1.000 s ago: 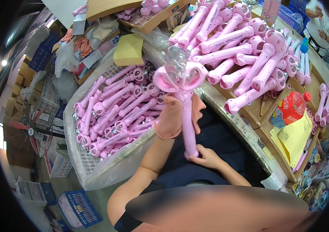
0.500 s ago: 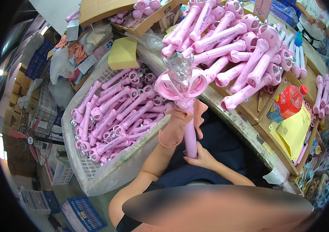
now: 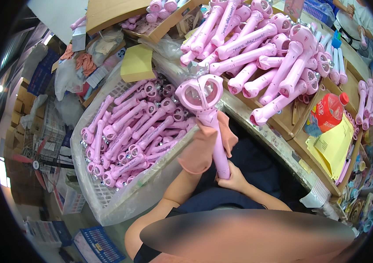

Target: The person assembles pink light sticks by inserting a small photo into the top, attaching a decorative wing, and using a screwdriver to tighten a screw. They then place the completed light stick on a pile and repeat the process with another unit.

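Note:
In front of me a pink toy wand stands tilted, its round windowed head and silvery crown tip pointing away. My right hand is closed round the lower end of its handle. A peach cloth is wrapped about the shaft just below the head. My left hand holds that cloth against the wand; the cloth covers its fingers, and this part is blurred. To the left, a white basket lined with clear plastic holds many similar pink wands.
A large heap of pink wands lies on the worktable ahead. To the right are a red-labelled bottle, yellow sheets and a cardboard tray. A fan stands at far left. Another person is at far right.
The wand has turned and tipped, so its round window now faces me and less of the crown shows. The cloth has shifted slightly down with my left hand.

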Demonstrator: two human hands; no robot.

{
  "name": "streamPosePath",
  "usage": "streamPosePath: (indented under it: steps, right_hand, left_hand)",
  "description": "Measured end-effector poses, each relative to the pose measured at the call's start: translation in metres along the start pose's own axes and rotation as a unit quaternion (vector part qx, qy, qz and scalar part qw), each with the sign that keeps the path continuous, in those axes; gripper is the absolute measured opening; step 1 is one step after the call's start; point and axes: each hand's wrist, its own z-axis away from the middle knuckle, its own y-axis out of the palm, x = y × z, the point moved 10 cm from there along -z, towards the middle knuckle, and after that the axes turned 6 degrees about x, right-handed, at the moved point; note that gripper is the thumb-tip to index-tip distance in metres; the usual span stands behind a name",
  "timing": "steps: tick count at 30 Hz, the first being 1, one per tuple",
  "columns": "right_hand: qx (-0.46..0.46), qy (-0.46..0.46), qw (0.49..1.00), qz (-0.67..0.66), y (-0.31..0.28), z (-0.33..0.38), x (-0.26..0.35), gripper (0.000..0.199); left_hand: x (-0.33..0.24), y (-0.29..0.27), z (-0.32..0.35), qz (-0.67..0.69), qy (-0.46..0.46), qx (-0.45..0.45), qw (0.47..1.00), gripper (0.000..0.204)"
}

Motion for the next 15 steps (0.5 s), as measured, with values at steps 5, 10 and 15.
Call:
streamPosePath:
  steps: [5,10,15]
  right_hand:
    - [-0.011,0.021,0.999,0.025,-0.005,0.002,-0.004,0.045]
    - [-0.008,0.025,0.999,0.037,-0.005,0.004,-0.009,0.044]
    - [0.091,0.007,0.995,0.042,0.013,0.002,0.004,0.047]
  left_hand:
    - [0.044,-0.014,0.016,0.155,-0.050,-0.095,0.982,0.050]
    - [0.051,-0.017,0.015,0.181,-0.104,-0.104,0.972,0.052]
    - [-0.008,-0.044,-0.002,0.147,0.052,-0.139,0.978,0.095]
